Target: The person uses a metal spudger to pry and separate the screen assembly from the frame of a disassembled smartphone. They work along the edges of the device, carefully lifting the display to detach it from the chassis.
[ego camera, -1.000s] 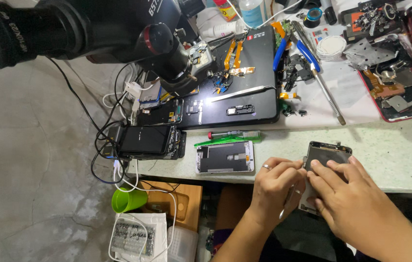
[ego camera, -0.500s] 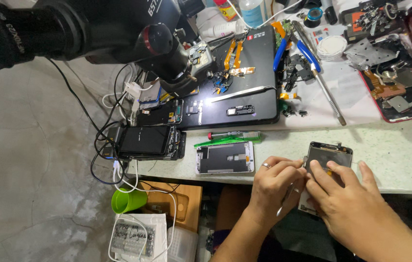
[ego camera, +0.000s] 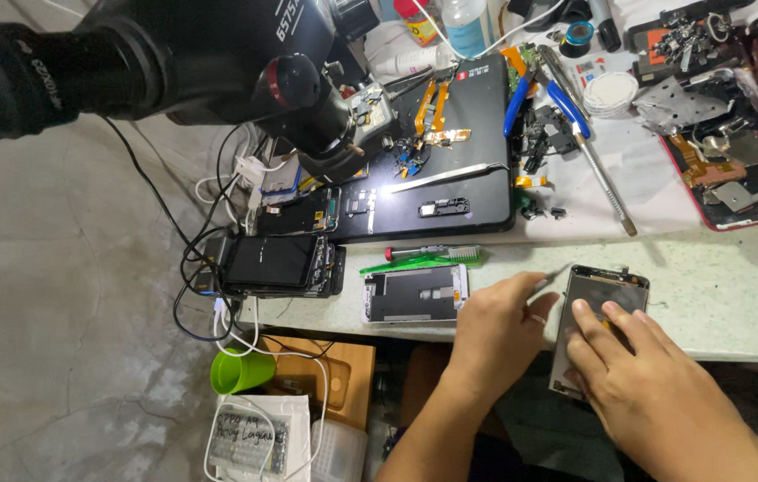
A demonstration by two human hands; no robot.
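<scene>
A grey opened phone (ego camera: 607,290) lies at the front edge of the pale speckled bench (ego camera: 736,295), its lower end hanging over the edge. My right hand (ego camera: 656,393) rests on it, fingertips pressing its lower half. My left hand (ego camera: 497,326) is just left of the phone and grips a thin metal tool (ego camera: 555,275), whose tip sits at the phone's upper left corner.
A second opened phone frame (ego camera: 415,293) lies left of my hands, with a green-handled tool (ego camera: 419,262) above it. Further left is a stack of phones (ego camera: 276,263). A black mat (ego camera: 437,161) under a microscope (ego camera: 308,98) holds tweezers and small parts. A red parts tray (ego camera: 736,156) stands at the right.
My right hand has slid down the phone, uncovering more of its upper half. My left hand has shifted slightly left, and the thin tool now shows at the phone's corner.
</scene>
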